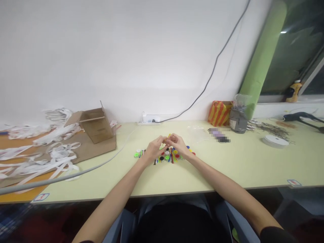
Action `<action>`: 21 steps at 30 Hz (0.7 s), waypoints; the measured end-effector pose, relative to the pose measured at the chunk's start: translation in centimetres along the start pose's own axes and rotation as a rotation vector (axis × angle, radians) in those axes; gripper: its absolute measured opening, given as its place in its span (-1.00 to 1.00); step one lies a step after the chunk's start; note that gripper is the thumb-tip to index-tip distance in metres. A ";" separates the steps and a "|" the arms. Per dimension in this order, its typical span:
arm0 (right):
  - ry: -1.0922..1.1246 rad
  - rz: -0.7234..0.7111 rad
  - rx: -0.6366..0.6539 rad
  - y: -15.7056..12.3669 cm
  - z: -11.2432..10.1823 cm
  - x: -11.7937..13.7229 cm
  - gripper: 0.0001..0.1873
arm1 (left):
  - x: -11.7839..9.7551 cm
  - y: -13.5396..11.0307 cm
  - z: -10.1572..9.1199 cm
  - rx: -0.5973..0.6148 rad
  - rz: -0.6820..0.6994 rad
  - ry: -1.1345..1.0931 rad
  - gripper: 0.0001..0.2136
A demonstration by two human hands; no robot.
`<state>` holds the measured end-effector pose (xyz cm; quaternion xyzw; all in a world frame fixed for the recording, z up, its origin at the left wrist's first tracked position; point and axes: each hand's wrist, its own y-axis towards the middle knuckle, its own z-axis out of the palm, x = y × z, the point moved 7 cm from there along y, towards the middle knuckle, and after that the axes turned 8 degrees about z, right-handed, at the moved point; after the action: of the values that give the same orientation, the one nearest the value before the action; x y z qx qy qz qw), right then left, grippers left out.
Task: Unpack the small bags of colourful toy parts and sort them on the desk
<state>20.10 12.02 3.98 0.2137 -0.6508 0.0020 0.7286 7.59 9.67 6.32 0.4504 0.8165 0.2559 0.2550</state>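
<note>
My left hand (155, 148) and my right hand (179, 144) meet above a pile of small coloured plastic pieces (165, 156) on the pale yellow-green table (227, 168). Both hands have their fingers pinched together on a small yellow piece (168, 137) held between them. The piece is tiny and mostly hidden by the fingertips. A green round piece (137, 155) lies at the left edge of the pile, beside my left wrist.
An open cardboard box (95, 125) and white strips (48, 155) lie at the left. A power strip (150, 119) sits by the wall. A striped orange bag (219, 113), a grey container (238, 122), a white tape roll (275, 140) and a green roll (263, 57) are at the right.
</note>
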 end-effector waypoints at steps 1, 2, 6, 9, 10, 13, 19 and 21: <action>-0.009 0.005 0.019 -0.1 0.0 -0.2 -0.59 | 0.1 0.0 0.0 0.001 -0.009 0.003 -0.85; -0.021 0.013 0.045 -0.2 0.0 -0.4 -0.59 | 0.4 -0.1 0.0 -0.003 -0.024 0.008 -0.88; -0.040 0.036 0.130 -0.2 -0.4 -0.9 -0.56 | 1.6 -0.2 0.2 -0.061 -0.104 -0.018 -0.86; -0.053 0.016 0.054 0.2 -1.3 -1.1 -0.57 | 2.0 -0.3 0.4 -0.112 -0.122 -0.067 -0.83; -0.064 0.007 0.016 0.3 -1.6 -1.1 -0.57 | 2.0 -0.3 0.5 -0.118 -0.120 -0.080 -0.83; -0.101 0.003 -0.036 0.4 -1.9 -1.4 -0.57 | 2.0 -0.3 0.8 -0.126 -0.113 -0.112 -0.85; -0.098 0.000 0.049 0.3 -0.9 -1.3 -0.62 | 1.3 -0.1 0.3 -0.148 -0.067 -0.135 -0.85; -0.083 -0.007 0.053 0.2 -0.9 -1.2 -0.62 | 1.1 0.0 0.0 -0.163 -0.057 -0.115 -0.85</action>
<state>20.72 12.84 2.87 0.2349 -0.6794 0.0078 0.6951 7.08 10.60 6.10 0.4185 0.7894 0.2880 0.3446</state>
